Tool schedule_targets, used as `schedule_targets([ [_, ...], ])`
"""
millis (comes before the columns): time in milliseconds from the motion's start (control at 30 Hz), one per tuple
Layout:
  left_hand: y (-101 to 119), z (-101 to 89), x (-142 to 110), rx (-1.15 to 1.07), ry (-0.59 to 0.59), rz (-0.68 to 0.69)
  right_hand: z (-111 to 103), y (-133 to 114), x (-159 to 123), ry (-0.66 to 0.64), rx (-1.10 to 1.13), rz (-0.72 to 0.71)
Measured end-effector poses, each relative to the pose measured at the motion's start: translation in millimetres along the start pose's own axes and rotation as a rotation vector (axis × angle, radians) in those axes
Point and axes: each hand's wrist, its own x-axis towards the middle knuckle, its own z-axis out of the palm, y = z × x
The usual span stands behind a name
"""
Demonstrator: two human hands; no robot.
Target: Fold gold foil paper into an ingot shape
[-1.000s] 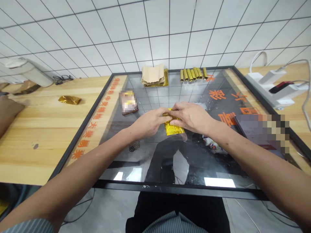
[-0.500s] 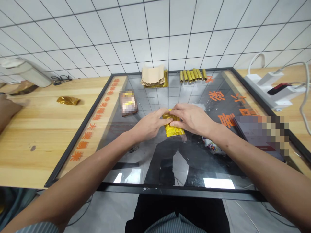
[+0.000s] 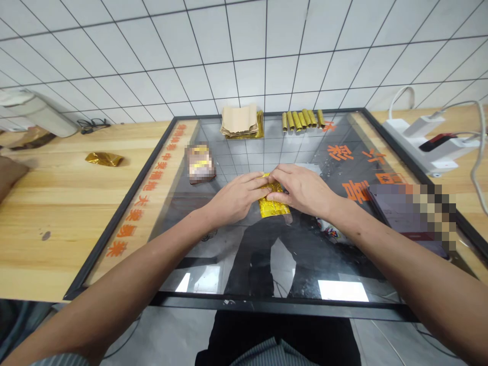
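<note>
Head view: the left hand (image 3: 236, 198) and right hand (image 3: 301, 190) meet near the middle of a black-framed glass-topped board (image 3: 244, 300), both on a folded piece of shiny gold foil (image 3: 273, 207). The fingers of each hand are together, curled and clamped on the foil's upper part from opposite sides, with the two sets of fingertips almost meeting. The foil's lower end sticks out toward the near side below them; whether it touches the glass, can't tell.

At the board's far edge sit a stack of tan paper sheets (image 3: 239, 120) on gold foil sheets (image 3: 260, 124), and just right of them a tight row of rolled gold foil tubes (image 3: 301, 119). A pixelated packet (image 3: 200, 162) lies on the glass left of the hands, a pixelated flat item (image 3: 412, 216) to the right.

On the light wooden table (image 3: 57, 244) at left is a crumpled gold foil scrap (image 3: 104, 159), with another person's hand (image 3: 9, 173) at the frame edge. Far right — a white power strip (image 3: 419, 142) with cables.
</note>
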Motion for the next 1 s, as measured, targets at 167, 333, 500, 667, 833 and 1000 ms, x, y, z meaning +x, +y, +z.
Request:
schedule_targets([
  [167,1,0.4,2,-0.075,0.006,0.004,-3,1,-2,-0.017,0.045,-0.010],
  [333,0,2.5,-1,-0.036,0.021,-0.001,-7,18,-13,0.056,0.167,-0.008],
  [500,-1,3.7,-3,-0.009,0.029,0.003,-3,32,-17,0.034,0.114,-0.098],
  [667,-1,4.9,-4,-0.020,0.039,-0.022,3,36,-21,-0.023,0.055,-0.162],
  [833,-1,5.2,-3,0.002,0.038,-0.020,0,37,-34,-0.054,0.024,-0.171],
  [1000,-1,2.3,-2,-0.019,0.040,0.003,-11,31,-48,-0.120,-0.032,-0.182],
])
